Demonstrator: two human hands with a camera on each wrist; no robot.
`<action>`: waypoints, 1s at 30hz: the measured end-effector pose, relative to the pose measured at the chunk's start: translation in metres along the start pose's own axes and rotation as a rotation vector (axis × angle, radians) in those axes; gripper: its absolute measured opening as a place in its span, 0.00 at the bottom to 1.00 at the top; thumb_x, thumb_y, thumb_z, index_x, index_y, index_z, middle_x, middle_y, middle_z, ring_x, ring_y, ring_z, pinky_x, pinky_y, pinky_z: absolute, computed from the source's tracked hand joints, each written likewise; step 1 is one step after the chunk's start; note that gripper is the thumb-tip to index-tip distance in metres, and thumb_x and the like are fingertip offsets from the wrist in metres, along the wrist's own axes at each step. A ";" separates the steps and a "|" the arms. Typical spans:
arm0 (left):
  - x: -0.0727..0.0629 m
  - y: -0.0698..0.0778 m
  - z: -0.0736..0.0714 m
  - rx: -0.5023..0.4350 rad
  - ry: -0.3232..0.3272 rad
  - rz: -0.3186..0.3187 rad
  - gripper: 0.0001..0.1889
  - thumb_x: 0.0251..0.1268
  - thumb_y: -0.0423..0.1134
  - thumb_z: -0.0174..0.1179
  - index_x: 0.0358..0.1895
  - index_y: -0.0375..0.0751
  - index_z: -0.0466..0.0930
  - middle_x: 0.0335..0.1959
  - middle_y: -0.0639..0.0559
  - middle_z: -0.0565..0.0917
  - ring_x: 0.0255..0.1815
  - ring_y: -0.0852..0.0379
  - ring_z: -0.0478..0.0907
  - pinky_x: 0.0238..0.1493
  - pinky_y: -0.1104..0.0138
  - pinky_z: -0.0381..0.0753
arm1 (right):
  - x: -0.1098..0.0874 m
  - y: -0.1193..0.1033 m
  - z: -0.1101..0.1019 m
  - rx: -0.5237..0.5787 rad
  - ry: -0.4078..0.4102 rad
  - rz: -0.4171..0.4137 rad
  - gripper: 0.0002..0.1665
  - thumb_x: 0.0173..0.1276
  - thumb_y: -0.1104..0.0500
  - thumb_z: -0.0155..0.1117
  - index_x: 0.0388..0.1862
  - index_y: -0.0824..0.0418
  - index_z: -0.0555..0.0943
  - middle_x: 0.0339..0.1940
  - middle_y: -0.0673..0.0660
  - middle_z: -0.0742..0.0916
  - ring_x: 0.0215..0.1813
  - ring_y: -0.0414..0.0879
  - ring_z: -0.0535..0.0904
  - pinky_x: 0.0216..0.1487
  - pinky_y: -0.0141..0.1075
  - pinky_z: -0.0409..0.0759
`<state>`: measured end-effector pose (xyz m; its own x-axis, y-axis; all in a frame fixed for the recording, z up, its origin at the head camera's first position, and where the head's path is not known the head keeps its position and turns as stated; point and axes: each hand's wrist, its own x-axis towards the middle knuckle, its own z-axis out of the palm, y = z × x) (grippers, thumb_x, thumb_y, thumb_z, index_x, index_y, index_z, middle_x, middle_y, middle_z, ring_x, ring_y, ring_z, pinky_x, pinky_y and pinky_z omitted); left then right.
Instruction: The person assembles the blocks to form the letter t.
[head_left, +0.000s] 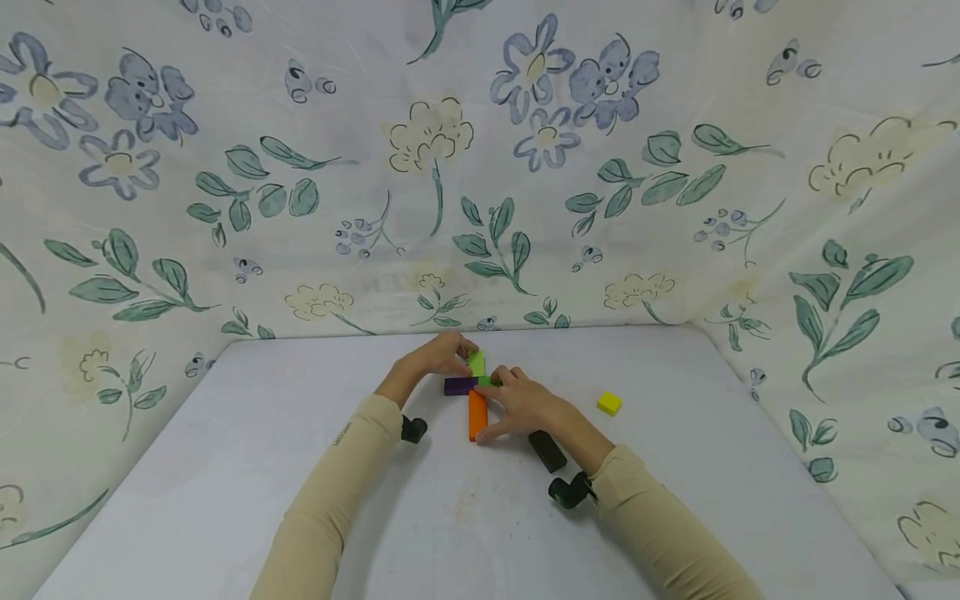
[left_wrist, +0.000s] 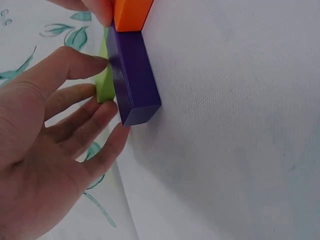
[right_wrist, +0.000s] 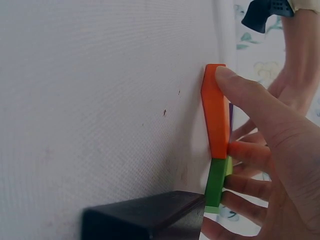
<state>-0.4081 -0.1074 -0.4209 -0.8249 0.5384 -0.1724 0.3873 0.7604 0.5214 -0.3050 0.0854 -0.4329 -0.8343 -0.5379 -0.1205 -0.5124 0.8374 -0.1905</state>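
Note:
Several blocks stand together in a cross shape. A purple block point(head_left: 461, 386) forms the left arm, a light green block point(head_left: 476, 362) the far one, an orange block point(head_left: 477, 415) the near one and a green block point(right_wrist: 215, 181) the right one. My left hand point(head_left: 442, 354) grips the light green block from behind with curled fingers, its thumb tip against the purple block point(left_wrist: 133, 77). With the thumb at the near end of the orange block point(right_wrist: 215, 110) and the index finger at its far end, my right hand point(head_left: 528, 402) holds it; the other fingers touch the green block.
A black block point(head_left: 547, 451) lies under my right wrist, close to the hand. Farther right sits a small yellow block point(head_left: 609, 403). Dark wrist cameras hang under both sleeves. Patterned cloth point(head_left: 420, 275) rises behind the white table point(head_left: 187, 467).

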 end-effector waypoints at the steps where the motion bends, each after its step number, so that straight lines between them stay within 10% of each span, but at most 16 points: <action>1: 0.000 0.000 0.000 -0.001 0.000 -0.003 0.27 0.58 0.34 0.67 0.63 0.34 0.76 0.57 0.40 0.82 0.59 0.46 0.78 0.61 0.57 0.78 | 0.000 0.000 0.000 0.001 0.000 0.000 0.53 0.50 0.24 0.67 0.72 0.46 0.70 0.67 0.57 0.72 0.63 0.52 0.67 0.61 0.48 0.77; 16: -0.007 0.005 0.001 0.002 -0.024 -0.040 0.27 0.64 0.35 0.63 0.67 0.36 0.72 0.64 0.40 0.77 0.63 0.44 0.75 0.66 0.55 0.74 | 0.000 0.000 0.000 0.012 -0.002 0.007 0.53 0.50 0.24 0.67 0.73 0.46 0.69 0.68 0.58 0.71 0.65 0.53 0.66 0.63 0.49 0.76; 30: -0.011 -0.002 0.006 0.075 0.109 0.144 0.24 0.64 0.35 0.59 0.63 0.32 0.75 0.63 0.37 0.76 0.59 0.43 0.76 0.60 0.54 0.77 | 0.000 0.001 0.001 -0.004 -0.002 -0.009 0.54 0.51 0.23 0.65 0.73 0.46 0.68 0.69 0.57 0.71 0.65 0.53 0.66 0.63 0.49 0.75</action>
<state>-0.3977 -0.1126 -0.4255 -0.7971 0.6039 -0.0068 0.5304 0.7054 0.4701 -0.3052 0.0867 -0.4339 -0.8295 -0.5454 -0.1205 -0.5204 0.8330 -0.1878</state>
